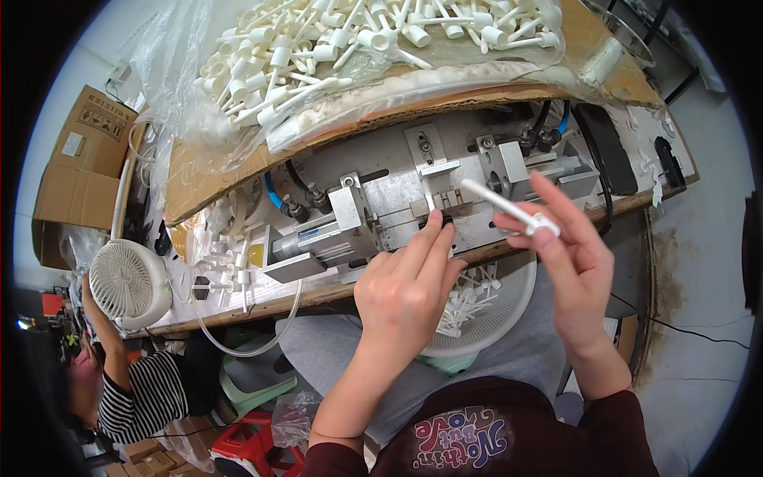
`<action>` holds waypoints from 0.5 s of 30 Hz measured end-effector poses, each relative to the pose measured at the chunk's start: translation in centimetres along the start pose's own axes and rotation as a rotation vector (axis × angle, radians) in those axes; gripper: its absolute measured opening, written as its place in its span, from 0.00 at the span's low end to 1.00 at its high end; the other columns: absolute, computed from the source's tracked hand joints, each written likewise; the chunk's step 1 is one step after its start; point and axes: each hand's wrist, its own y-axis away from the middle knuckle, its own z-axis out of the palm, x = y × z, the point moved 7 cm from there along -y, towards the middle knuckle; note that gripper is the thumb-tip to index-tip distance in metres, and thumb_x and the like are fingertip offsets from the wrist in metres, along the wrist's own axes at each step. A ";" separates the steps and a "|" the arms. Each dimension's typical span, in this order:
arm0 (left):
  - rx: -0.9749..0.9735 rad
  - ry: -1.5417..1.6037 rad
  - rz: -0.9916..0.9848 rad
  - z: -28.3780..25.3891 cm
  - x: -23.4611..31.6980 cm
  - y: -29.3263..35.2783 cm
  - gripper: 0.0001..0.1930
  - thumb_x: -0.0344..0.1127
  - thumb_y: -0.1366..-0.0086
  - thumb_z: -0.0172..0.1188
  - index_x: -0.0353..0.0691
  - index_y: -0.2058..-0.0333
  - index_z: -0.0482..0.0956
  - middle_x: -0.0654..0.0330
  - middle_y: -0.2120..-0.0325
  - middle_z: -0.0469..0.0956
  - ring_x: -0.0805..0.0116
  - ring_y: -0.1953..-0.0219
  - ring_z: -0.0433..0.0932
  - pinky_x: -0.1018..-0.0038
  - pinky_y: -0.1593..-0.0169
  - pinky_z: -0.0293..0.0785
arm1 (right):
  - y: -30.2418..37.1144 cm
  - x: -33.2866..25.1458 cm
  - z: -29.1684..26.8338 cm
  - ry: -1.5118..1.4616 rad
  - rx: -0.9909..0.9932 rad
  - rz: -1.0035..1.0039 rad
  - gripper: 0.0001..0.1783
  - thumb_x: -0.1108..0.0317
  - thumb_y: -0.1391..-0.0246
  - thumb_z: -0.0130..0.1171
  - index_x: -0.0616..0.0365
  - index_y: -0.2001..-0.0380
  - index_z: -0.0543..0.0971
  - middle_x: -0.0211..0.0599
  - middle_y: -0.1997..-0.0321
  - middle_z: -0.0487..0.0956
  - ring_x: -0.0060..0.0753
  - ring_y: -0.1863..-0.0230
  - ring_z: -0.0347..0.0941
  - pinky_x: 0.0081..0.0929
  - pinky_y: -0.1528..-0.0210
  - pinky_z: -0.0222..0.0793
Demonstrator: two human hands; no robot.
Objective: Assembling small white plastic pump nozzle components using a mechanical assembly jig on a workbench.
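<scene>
My right hand (576,270) is raised to the right of the metal fixture (441,199), gripping a white applicator cap (509,208) by its cap end. Its long stick points up and left toward the fixture. My left hand (407,298) reaches into the fixture with index and middle fingers together. Their tips press on a second white applicator (430,193) lying in the slot; its lower end is hidden under them. Below the bench edge, between my legs, a white basket (520,298) holds several slim white pieces (469,306).
A heap of white applicator caps (318,56) lies on cardboard behind the fixture. Air cylinders (318,238) flank the slot, with blue and black hoses. A dark phone (608,151) lies at right; a white fan (131,282) stands left. A person in a striped shirt (143,397) sits at lower left.
</scene>
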 end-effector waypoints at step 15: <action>0.194 0.334 -0.178 -4.2 -0.8 1.0 0.18 0.18 0.47 0.68 0.35 0.55 0.84 0.56 0.63 0.78 0.62 0.63 0.83 0.70 0.61 0.81 | -12.6 -7.3 5.3 0.768 -0.075 -0.592 0.15 0.65 0.45 0.65 0.61 0.56 0.83 0.38 0.62 0.84 0.31 0.60 0.80 0.28 0.58 0.74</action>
